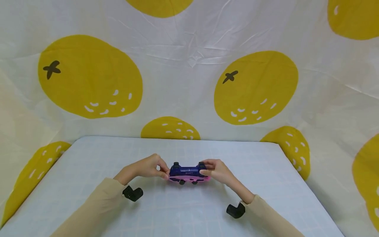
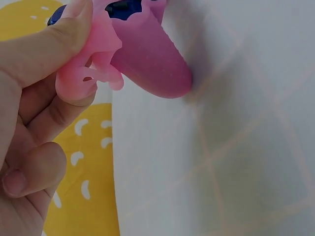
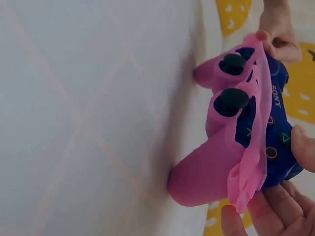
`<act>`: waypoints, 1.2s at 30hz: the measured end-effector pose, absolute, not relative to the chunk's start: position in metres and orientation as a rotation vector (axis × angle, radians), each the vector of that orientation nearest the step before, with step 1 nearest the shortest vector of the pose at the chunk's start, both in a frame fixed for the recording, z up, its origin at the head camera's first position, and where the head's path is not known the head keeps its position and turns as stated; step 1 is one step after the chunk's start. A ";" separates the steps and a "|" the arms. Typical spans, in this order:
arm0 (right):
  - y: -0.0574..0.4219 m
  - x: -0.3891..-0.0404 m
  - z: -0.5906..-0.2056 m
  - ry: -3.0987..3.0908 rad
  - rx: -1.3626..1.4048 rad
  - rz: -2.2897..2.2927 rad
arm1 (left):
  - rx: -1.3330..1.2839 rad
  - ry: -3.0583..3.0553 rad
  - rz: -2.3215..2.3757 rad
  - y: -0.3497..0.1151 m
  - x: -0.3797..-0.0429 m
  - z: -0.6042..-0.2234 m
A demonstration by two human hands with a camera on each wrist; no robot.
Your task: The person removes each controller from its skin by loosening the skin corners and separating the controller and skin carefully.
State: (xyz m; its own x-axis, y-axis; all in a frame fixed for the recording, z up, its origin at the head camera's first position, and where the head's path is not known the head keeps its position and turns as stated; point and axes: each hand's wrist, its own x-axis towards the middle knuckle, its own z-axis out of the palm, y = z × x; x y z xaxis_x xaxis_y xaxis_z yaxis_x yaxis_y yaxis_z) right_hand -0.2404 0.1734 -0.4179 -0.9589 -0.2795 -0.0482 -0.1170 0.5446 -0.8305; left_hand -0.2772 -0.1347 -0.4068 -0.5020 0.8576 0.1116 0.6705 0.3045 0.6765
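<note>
A dark blue plastic game controller (image 1: 181,170), partly wrapped in a soft, pink, rubbery cover (image 3: 206,169), is held between the 2 hands near the middle of a pale tabletop (image 1: 177,214). The head view shows its place and the SONY lettering, but little of its grips; the right wrist view shows 2 pink-clad grips, 2 dark thumbsticks (image 3: 234,98) through openings in the cover, and 4 button symbols. There the cover's edge runs bunched across the face, leaving the lettered blue part bare. Whether the grips touch the tabletop, I cannot tell.

The left hand (image 1: 150,166) pinches a loose pink flap with thumb and fingers; only the left wrist view shows that flap closely, with its small holes, and the other fingers bent beside it. The right hand (image 1: 218,171) grasps the controller's opposite end, thumb on the blue shell near the triangle and circle buttons, fingers behind. A folded piece of cover hangs near 1 fingertip.

Only the head view shows the beige sleeves (image 1: 102,196), 2 black devices (image 1: 133,193) by the wrists, and most of the white backdrop (image 1: 177,89) with yellow fruit.
</note>
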 end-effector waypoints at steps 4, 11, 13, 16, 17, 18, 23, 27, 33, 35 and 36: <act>0.174 -0.239 -0.417 2.617 -0.358 -1.371 | 1.385 2.302 0.982 -0.135 -0.276 -0.406; 0.175 -0.238 -0.418 2.603 -0.384 -1.382 | 1.377 2.300 0.992 -0.136 -0.272 -0.409; 0.174 -0.237 -0.416 2.602 -0.403 -1.380 | 1.371 2.295 0.993 -0.137 -0.270 -0.409; 0.171 -0.231 -0.406 2.596 -0.421 -1.363 | 1.361 2.290 0.972 -0.136 -0.268 -0.407; 0.171 -0.231 -0.405 2.597 -0.416 -1.355 | 1.358 2.291 0.960 -0.135 -0.268 -0.407; 0.171 -0.231 -0.405 2.595 -0.405 -1.355 | 1.349 2.295 0.942 -0.134 -0.267 -0.406; 0.174 -0.239 -0.414 2.595 -0.347 -1.345 | 1.269 2.312 0.833 -0.131 -0.268 -0.401; 0.175 -0.241 -0.415 2.590 -0.343 -1.342 | 1.243 2.315 0.832 -0.131 -0.269 -0.401; 0.174 -0.246 -0.417 2.579 -0.296 -1.351 | 1.258 2.332 1.056 -0.136 -0.268 -0.418; 0.174 -0.247 -0.417 2.564 -0.274 -1.367 | 1.263 2.351 1.128 -0.137 -0.268 -0.423; 0.174 -0.247 -0.417 2.556 -0.276 -1.370 | 1.259 2.358 1.165 -0.138 -0.267 -0.425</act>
